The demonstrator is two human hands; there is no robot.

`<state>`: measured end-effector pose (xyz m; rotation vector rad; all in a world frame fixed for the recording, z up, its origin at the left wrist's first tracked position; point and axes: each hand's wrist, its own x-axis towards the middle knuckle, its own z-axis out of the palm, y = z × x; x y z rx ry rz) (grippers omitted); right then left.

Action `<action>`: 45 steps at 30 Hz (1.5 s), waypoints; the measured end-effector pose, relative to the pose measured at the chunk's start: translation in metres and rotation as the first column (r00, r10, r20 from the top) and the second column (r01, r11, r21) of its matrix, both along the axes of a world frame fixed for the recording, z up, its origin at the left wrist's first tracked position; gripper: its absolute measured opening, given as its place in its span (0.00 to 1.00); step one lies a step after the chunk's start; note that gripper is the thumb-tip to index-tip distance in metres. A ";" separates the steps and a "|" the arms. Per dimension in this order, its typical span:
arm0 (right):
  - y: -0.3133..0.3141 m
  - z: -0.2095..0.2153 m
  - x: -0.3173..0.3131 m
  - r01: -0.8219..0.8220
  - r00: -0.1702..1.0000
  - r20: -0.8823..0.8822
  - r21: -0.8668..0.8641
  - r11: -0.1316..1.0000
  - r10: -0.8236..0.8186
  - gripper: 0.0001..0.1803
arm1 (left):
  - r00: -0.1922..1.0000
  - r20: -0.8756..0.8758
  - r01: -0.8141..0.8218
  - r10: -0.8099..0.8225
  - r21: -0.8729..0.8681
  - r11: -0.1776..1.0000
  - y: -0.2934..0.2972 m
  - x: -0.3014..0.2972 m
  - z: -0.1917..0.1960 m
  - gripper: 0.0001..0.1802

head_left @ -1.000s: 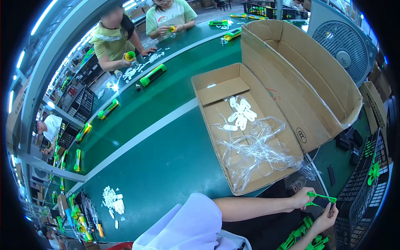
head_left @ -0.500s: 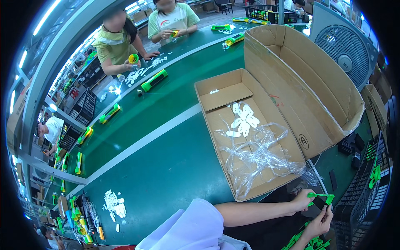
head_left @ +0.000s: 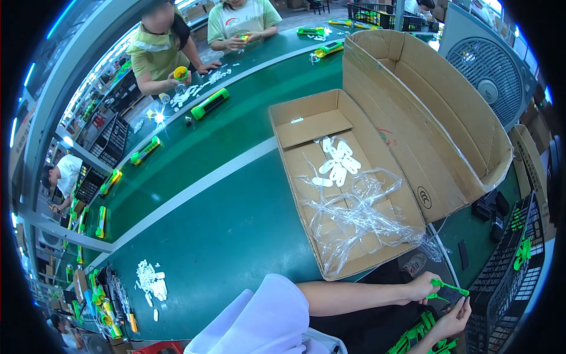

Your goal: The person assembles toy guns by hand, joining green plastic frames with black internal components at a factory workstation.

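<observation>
At the lower right, my left hand (head_left: 423, 287) is closed on one end of a bright green plastic part (head_left: 451, 287) with long narrow arms. My right hand (head_left: 454, 320) pinches a flat black piece (head_left: 452, 294) against the part's other end, thumb and fingers together. The black piece sits between the green arms; whether it is fastened there I cannot tell. Below my hands lies a heap of similar green plastic parts (head_left: 415, 333), partly covered by my right forearm.
An open cardboard box (head_left: 300, 221) with white plastic pieces (head_left: 338, 167) and clear film (head_left: 359, 212) stands ahead. Black crates (head_left: 501, 271) are at the right, beside a fan (head_left: 486, 76). Two people work across the green conveyor (head_left: 247, 127), which carries green-and-yellow flashlights (head_left: 210, 104).
The whole view has shifted slightly. Between my hands the green part has tilted, and both its arms now show apart around the black piece. Both hands keep their hold.
</observation>
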<state>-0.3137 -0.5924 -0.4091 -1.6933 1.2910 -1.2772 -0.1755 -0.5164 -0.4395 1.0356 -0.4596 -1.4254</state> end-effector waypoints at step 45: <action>-0.013 0.048 0.002 -0.141 0.948 -0.307 -0.159 0.977 0.087 0.07 | 1.000 -0.022 -0.001 0.001 0.016 1.000 0.003 0.023 0.034 0.04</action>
